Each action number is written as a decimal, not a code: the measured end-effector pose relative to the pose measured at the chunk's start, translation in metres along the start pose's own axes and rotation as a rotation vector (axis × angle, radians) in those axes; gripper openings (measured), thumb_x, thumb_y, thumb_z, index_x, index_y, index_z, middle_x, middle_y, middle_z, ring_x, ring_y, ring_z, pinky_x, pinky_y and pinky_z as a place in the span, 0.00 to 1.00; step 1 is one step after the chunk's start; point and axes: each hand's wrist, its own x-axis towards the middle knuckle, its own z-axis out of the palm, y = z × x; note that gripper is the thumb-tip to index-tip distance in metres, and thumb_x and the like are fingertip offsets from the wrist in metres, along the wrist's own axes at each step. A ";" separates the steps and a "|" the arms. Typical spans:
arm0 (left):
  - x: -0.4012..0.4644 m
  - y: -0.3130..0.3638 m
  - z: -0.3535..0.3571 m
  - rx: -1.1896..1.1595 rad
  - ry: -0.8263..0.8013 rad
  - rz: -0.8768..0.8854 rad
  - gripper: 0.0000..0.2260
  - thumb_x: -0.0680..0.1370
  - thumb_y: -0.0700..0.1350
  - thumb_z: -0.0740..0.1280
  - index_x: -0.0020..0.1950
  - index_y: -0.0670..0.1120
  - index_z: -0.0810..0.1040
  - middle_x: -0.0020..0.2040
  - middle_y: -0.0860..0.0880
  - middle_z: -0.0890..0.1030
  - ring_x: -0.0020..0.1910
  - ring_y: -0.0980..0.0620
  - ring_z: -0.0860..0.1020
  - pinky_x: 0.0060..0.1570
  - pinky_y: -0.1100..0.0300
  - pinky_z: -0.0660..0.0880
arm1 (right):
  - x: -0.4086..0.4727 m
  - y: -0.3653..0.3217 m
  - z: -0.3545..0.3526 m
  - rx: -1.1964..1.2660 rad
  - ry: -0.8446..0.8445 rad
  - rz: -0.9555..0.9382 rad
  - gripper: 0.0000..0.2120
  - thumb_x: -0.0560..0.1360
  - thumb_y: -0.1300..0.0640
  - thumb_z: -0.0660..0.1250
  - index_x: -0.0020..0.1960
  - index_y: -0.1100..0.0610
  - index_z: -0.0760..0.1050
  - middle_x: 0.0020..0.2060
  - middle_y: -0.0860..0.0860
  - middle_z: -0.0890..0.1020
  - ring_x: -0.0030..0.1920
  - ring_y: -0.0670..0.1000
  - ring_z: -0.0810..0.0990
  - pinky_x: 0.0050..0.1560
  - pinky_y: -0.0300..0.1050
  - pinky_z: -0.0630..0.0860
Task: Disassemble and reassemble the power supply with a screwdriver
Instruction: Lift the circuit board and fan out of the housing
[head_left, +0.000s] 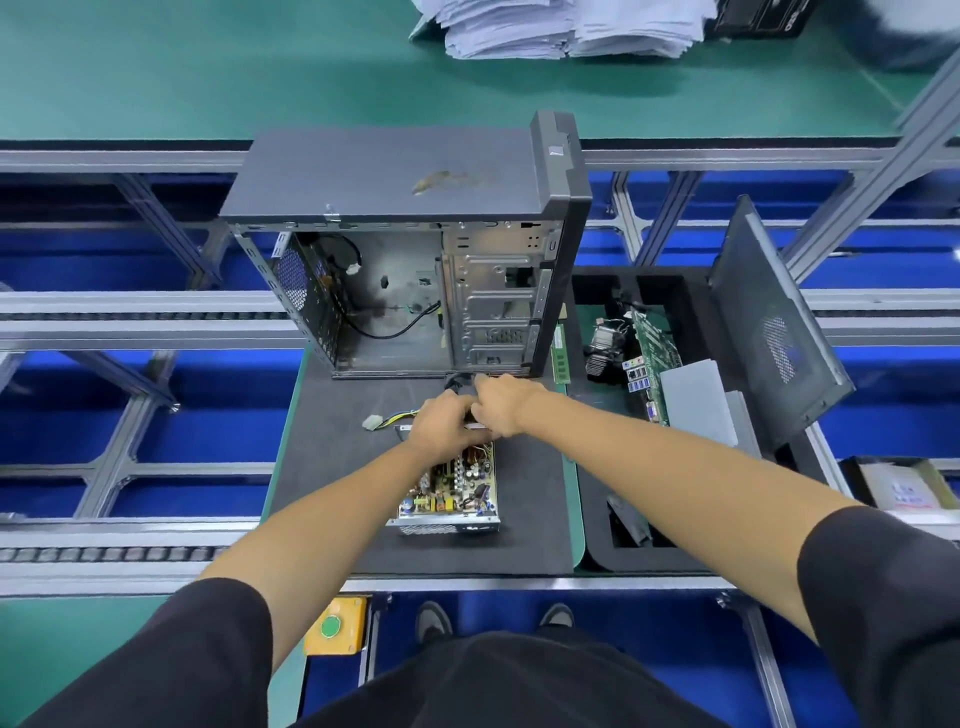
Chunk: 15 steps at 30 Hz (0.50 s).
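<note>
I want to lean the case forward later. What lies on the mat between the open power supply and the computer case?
In the head view, both hands, left hand and right hand, and a cable connector lie between power supply and computer case.

Green bench (208, 67) running across far side; paper stacks (561, 26) lying on it. Aluminium frame rails (130, 301) crossing over blue floor (218, 447). Even light falling overhead.
</note>
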 end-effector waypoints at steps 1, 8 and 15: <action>0.000 0.000 -0.001 -0.003 -0.007 0.000 0.16 0.75 0.57 0.74 0.54 0.46 0.82 0.43 0.49 0.79 0.52 0.42 0.78 0.49 0.51 0.73 | -0.001 0.002 -0.003 -0.043 -0.021 -0.062 0.14 0.80 0.49 0.59 0.61 0.56 0.64 0.55 0.57 0.81 0.48 0.58 0.77 0.48 0.53 0.75; -0.002 -0.001 -0.003 -0.042 -0.010 0.044 0.13 0.74 0.53 0.77 0.57 0.52 0.84 0.51 0.54 0.84 0.54 0.44 0.76 0.60 0.50 0.72 | -0.002 0.016 -0.011 -0.765 0.079 -0.482 0.14 0.81 0.54 0.61 0.66 0.50 0.69 0.51 0.55 0.83 0.45 0.58 0.81 0.40 0.49 0.73; 0.002 -0.014 -0.027 -0.105 -0.263 0.151 0.23 0.70 0.53 0.80 0.61 0.50 0.78 0.56 0.52 0.82 0.61 0.48 0.76 0.63 0.52 0.72 | 0.000 0.010 -0.001 -0.482 0.097 -0.111 0.16 0.81 0.50 0.60 0.68 0.52 0.71 0.54 0.56 0.81 0.49 0.58 0.80 0.44 0.49 0.73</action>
